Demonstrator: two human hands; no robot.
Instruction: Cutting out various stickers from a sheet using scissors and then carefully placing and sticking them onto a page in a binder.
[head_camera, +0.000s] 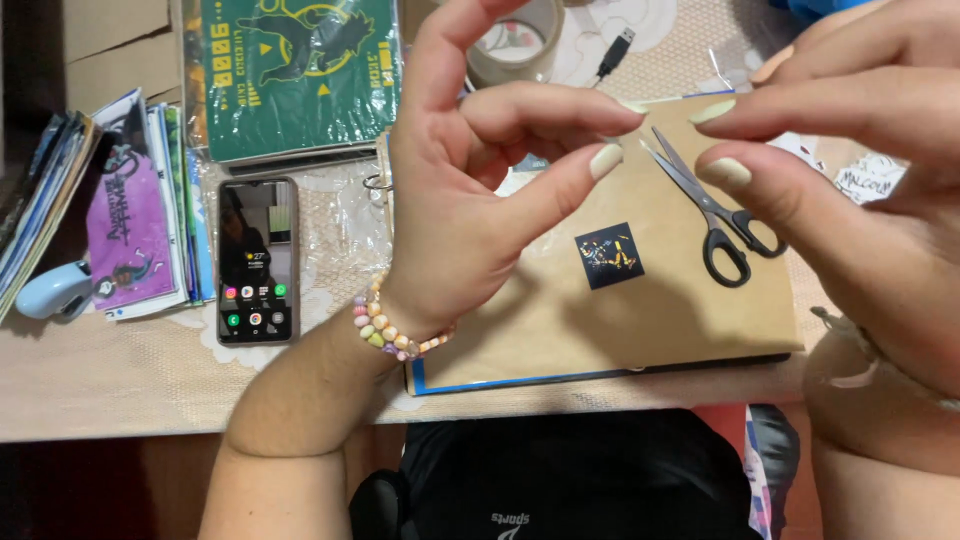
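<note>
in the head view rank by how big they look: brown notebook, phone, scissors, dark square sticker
1. brown notebook, though the hands hide part of it
2. phone
3. scissors, close to the phone in length but far thinner
4. dark square sticker
All lie on the same table, so nearness hardly skews this.

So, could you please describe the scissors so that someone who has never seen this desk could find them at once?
Find the big brown kraft-covered book lying at the desk's near edge. The scissors lie on its upper right part, beneath the right hand. Their black loop handles and shut metal blades set them apart from the small dark square sticker nearby.
</note>
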